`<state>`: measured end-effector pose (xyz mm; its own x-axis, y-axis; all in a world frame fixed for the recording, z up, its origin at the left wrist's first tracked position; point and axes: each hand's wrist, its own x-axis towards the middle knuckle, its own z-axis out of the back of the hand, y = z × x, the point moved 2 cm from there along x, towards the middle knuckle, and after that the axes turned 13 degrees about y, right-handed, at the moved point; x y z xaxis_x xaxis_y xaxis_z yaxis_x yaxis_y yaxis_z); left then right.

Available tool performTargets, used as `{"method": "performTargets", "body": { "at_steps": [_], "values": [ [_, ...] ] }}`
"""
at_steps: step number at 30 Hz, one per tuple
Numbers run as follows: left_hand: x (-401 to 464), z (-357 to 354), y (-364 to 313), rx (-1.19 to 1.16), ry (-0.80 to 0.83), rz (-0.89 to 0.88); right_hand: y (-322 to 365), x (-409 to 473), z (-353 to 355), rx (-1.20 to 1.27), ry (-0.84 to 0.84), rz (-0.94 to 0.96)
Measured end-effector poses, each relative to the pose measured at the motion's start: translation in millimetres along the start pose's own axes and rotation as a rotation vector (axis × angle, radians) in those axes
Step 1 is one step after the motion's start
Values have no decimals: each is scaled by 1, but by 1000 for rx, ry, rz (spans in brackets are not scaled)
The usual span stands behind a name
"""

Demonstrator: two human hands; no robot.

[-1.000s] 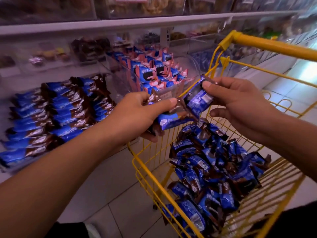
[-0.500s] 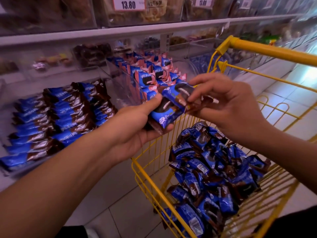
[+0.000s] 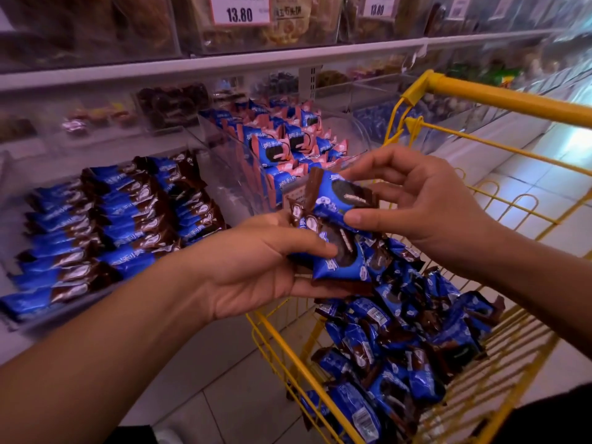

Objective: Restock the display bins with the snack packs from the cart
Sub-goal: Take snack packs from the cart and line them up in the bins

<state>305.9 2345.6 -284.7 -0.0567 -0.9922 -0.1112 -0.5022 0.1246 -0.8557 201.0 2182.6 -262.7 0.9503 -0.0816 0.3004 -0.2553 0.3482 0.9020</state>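
Mostly blue-and-brown wrapped snack packs [image 3: 339, 251]

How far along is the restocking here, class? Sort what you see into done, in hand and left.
Done: the left display bin already holds neat rows of blue-and-brown snack packs.
In hand: the left hand grips a small stack; the right hand pinches another pack against it.
Left: a large heap of packs remains in the yellow cart.
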Motion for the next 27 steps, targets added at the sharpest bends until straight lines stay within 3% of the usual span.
{"method": "performTargets", "body": {
  "at_steps": [4,9,12,15,19,23,27],
  "values": [
    [5,3,-1,52,-167,-95,-4,5,16,302,-103,-72],
    [8,8,-2,53,-345,-162,-9,6,28,498,-47,-69],
    [7,11,-4,11,-372,-155,-2,4,28,391,164,-4],
    [4,11,-6,-2,-253,-81,-8,-1,21,359,325,-32],
    [3,7,-2,-33,-57,-36,-8,1,23,269,276,-55],
    [1,8,-2,11,-100,2,-7,-1,26,22,277,-91],
    [-1,7,-1,253,-89,44,-6,-2,18,-97,271,-120]
  ]
}}
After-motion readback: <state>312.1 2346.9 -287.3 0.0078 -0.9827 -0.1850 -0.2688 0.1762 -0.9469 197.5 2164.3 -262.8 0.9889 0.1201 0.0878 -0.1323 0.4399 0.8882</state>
